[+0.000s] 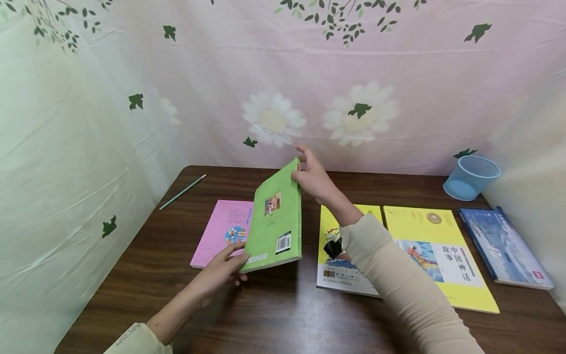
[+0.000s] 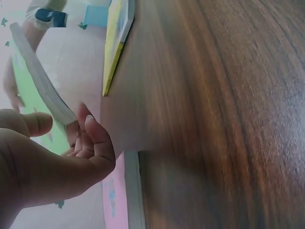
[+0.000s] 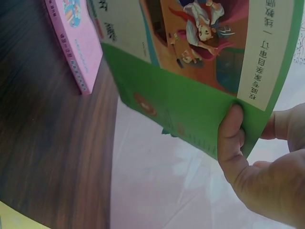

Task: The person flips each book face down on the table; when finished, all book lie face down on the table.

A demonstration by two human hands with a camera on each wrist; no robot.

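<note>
A green book (image 1: 261, 231) is held tilted above the table, its back cover with a small picture and a barcode facing the head camera. My left hand (image 1: 218, 273) grips its lower left corner; in the left wrist view the fingers (image 2: 97, 143) curl under that corner. At the upper right corner, my right hand (image 1: 315, 181) pinches the book between thumb and fingers. The right wrist view shows the illustrated front cover (image 3: 171, 100). A pink book (image 1: 216, 231) lies flat behind and left of the green one, partly covered by it.
Two yellow books, one (image 1: 327, 221) partly behind my right forearm and another (image 1: 464, 246) beside it, lie on the brown table (image 1: 283, 314). Further right are a blue book (image 1: 504, 246) and a light blue cup (image 1: 464, 184). A pencil (image 1: 182, 192) lies back left. Patterned cloth hangs behind.
</note>
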